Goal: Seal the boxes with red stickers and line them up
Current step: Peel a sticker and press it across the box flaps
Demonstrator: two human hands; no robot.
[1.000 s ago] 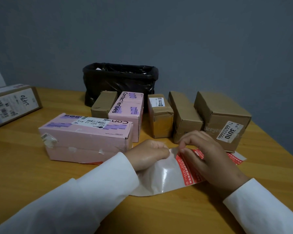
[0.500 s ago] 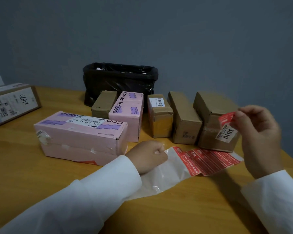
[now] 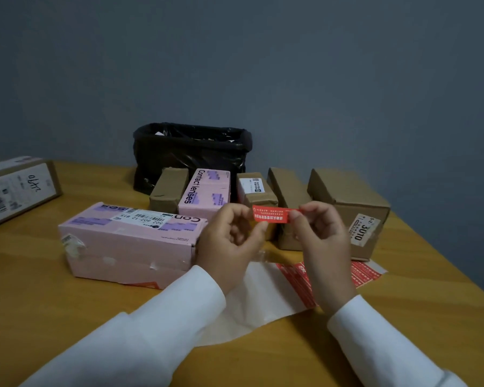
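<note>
Nearest me, the sticker sheet (image 3: 266, 291) lies flat on the worktop (image 3: 39, 289), its near part bare backing and several red strips left at its far right end, so plenty of seals remain. Just above the sheet I hold one peeled red sticker (image 3: 273, 213) in the air, stretched between both hands: my left hand (image 3: 229, 241) pinches its left end between thumb and forefinger, the other fingers loosely curled, and my right hand (image 3: 323, 241) pinches the right end the same way. Both wrists are raised off the worktop, palms turned toward each other.

Left of the sheet sits the long pink box (image 3: 129, 241); a bit of red shows under its near bottom edge, but I cannot tell whether that is a seal. Beyond the sheet, five boxes (image 3: 349, 208) stand side by side in a row, in front of a black bin (image 3: 192, 152). I see no red on their visible faces, so I judge the sealing barely begun, with the pink box likely next.
</note>
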